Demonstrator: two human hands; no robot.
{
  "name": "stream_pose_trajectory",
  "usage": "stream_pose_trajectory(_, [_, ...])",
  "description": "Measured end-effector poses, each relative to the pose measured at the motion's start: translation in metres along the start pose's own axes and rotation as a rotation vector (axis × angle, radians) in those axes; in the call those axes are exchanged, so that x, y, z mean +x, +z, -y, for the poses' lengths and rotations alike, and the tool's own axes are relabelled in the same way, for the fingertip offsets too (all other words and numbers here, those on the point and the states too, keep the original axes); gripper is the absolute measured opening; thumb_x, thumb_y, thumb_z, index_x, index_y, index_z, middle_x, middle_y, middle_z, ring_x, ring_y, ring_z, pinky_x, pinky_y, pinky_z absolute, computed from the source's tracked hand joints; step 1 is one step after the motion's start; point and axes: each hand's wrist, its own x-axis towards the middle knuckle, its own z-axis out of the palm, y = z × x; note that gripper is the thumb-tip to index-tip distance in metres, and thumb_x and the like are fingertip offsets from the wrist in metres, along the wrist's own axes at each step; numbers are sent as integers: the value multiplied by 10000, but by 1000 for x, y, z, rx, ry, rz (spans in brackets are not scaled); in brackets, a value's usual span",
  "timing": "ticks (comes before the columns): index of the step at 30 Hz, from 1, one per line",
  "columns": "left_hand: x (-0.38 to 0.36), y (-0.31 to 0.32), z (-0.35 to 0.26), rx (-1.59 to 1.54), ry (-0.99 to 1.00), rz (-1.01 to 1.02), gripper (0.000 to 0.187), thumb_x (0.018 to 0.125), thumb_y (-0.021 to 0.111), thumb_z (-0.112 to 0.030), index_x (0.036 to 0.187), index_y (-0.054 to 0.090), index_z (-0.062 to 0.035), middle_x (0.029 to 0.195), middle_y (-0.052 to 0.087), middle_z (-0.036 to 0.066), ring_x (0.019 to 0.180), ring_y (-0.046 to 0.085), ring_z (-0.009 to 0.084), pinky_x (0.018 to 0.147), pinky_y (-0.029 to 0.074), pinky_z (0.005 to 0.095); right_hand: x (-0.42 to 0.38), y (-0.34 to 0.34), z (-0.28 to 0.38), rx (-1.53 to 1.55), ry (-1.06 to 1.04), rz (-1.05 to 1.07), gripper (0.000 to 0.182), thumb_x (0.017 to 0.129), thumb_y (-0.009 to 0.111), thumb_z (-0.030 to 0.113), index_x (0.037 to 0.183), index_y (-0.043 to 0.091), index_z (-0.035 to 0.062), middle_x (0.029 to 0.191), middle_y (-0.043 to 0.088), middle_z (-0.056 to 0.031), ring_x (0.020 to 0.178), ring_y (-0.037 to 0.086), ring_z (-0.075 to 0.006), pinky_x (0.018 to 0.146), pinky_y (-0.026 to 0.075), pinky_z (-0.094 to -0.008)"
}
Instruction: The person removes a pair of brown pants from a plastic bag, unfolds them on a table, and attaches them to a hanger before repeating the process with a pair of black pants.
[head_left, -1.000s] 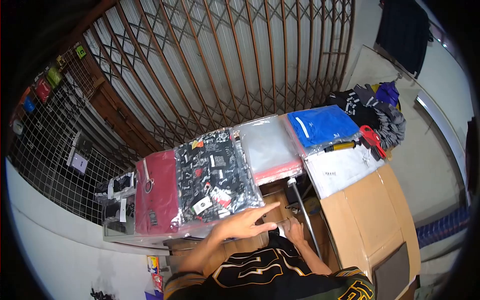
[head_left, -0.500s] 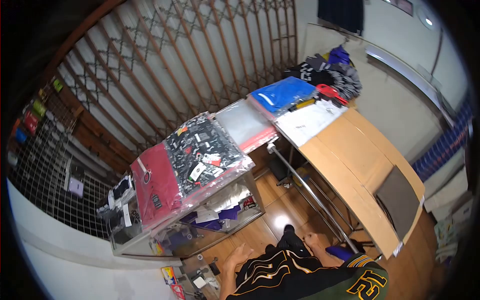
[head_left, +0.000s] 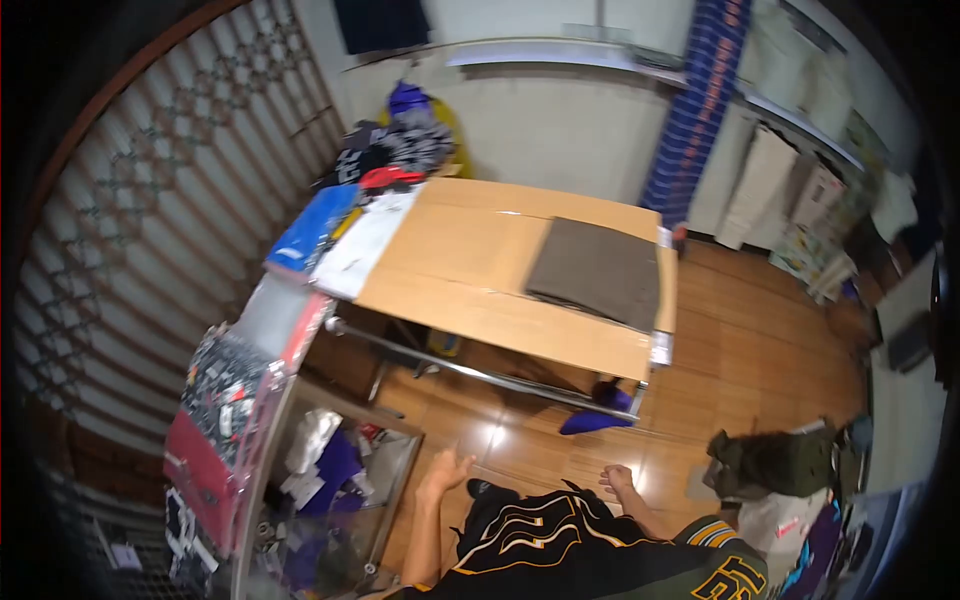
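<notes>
My left hand (head_left: 447,471) hangs free above the floor, left of my body, with its fingers apart and holding nothing. Beside it stands the glass display case (head_left: 395,500) with purple and white items inside. On the right, my right hand (head_left: 617,480) is held low in front of me, fingers loosely bent and apart, nothing visible in it. Ahead of both hands is a table topped with cardboard (head_left: 470,240). A folded dark grey-brown cloth (head_left: 598,272) lies flat on its right part. Neither hand touches the table.
Packaged clothes, one a red garment (head_left: 205,470), lie on the case. A blue package (head_left: 315,228) and a white sheet (head_left: 368,245) lie at the table's left end. A metal rail (head_left: 480,375) runs along its near side. Piled clothing (head_left: 775,462) stands at right; a folding gate (head_left: 170,170) at left.
My view has swung to the right, so the table now lies straight ahead and the clothing pile at right shows. Both hands remain low, and the right hand's fingers look looser.
</notes>
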Motion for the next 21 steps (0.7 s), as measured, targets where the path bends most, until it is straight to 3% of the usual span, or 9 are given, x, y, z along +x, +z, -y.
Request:
stream_pose_trajectory(2, [19, 15, -69, -29, 141, 11, 683, 943, 687, -418, 1411, 524, 52, 1313, 626, 298, 1242, 593, 451, 1068, 468, 460, -11, -53, -20, 86, -1, -39, 288, 991, 508, 168, 1202, 644, 27, 1166, 721, -159, 932, 727, -282, 772, 564, -439])
stream_pose_trajectory(5, [41, 62, -163, -197, 430, -10, 580, 953, 702, -302, 1388, 545, 48, 1281, 658, 270, 1198, 641, 404, 1025, 506, 437, -25, -140, -73, 197, 7, -150, 243, 982, 509, 146, 1143, 667, 56, 994, 738, -101, 775, 713, -227, 610, 518, -376])
stream_pose_trajectory(9, [30, 97, -296, -437, 533, 81, 453, 953, 690, -143, 1351, 576, 40, 1204, 713, 210, 1119, 697, 278, 962, 538, 376, -42, -242, -131, 366, 141, -346, 253, 997, 553, 227, 1148, 641, 44, 956, 717, -76, 735, 690, -181, 555, 480, -324])
stream_pose_trajectory(13, [49, 129, -361, -414, 731, -75, 410, 934, 704, -120, 1298, 614, 46, 1165, 728, 193, 1095, 704, 286, 956, 531, 369, -55, -308, -143, 448, 132, -450, 249, 974, 580, 196, 1121, 639, 5, 919, 700, -86, 721, 688, -184, 518, 459, -292])
stream_pose_trajectory(14, [55, 131, -371, -455, 670, -37, 402, 932, 705, -118, 1287, 616, 48, 1161, 724, 200, 1111, 694, 301, 973, 521, 383, -54, -317, -139, 472, 114, -450, 218, 977, 567, 180, 1102, 628, 13, 903, 684, -82, 698, 675, -177, 497, 452, -291])
stream_pose_trajectory(16, [65, 125, -393, -378, 752, -157, 395, 934, 705, -130, 1281, 621, 39, 1189, 706, 211, 1139, 676, 317, 981, 516, 391, -49, -331, -123, 510, 81, -446, 159, 985, 541, 149, 1065, 607, 29, 871, 651, -76, 653, 649, -165, 454, 440, -290])
stream_pose_trajectory(20, [111, 117, -407, -265, 767, -345, 449, 934, 699, -159, 1335, 587, 10, 1416, 543, 265, 1313, 536, 387, 1063, 461, 456, -19, -340, -78, 572, -41, -326, 211, 985, 548, 160, 1128, 626, 25, 973, 697, -90, 809, 699, -203, 621, 535, -349])
stream_pose_trajectory(21, [121, 112, -410, -225, 706, -358, 496, 934, 698, -190, 1365, 560, 15, 1488, 456, 293, 1382, 445, 428, 1138, 380, 498, -23, -338, -52, 534, -64, -316, 235, 986, 550, 164, 1159, 627, 24, 1008, 707, -96, 854, 706, -215, 667, 547, -358])
